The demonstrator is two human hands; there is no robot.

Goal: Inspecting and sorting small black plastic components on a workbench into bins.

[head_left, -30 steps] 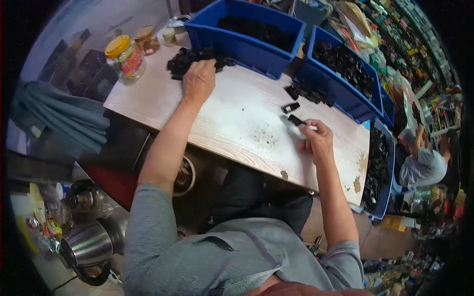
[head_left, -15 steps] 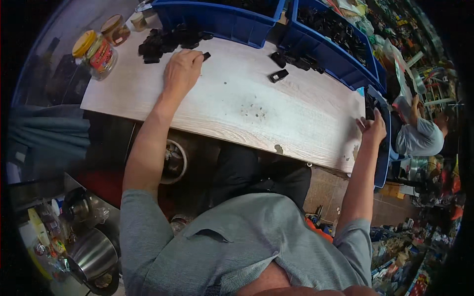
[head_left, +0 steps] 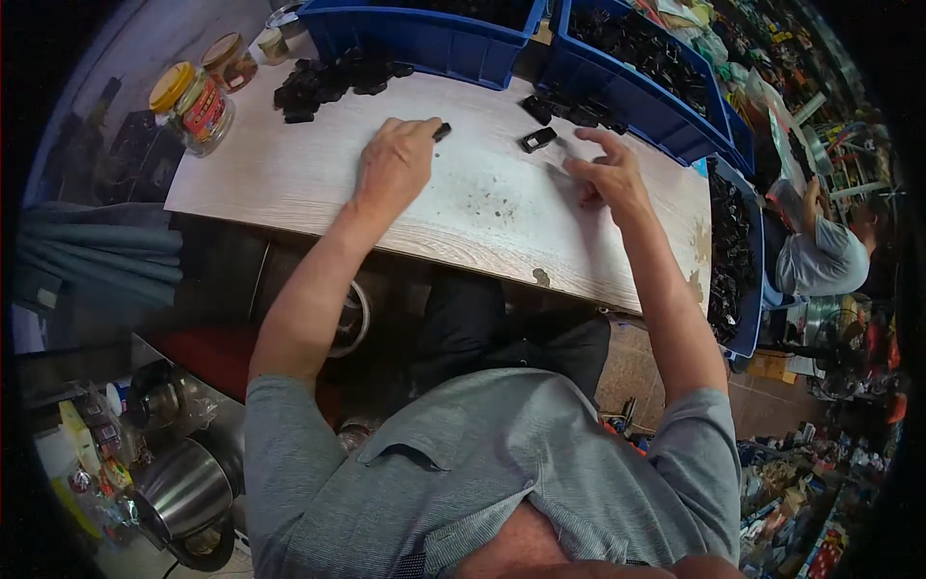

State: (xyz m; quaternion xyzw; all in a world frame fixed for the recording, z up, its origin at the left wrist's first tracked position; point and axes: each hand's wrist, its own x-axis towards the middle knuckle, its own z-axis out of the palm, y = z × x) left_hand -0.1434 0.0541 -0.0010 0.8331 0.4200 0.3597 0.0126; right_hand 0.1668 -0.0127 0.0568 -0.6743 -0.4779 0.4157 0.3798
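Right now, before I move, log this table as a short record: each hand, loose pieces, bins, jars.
Left hand: pinching a small black piece at the fingertips
Right hand: fingers spread, nothing visibly held
Nearest to right hand: lone black piece on the table
Loose piles: left pile and right pile, both black, toward the far edge
Bins: far bin, middle bin, right-side bin; all blue, holding black pieces
Jars: yellow-lidded jar and brown-lidded jar, left end

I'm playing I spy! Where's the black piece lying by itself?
In the head view, the black piece lies on the table, right of centre, just left of the right hand, below a small black pile.
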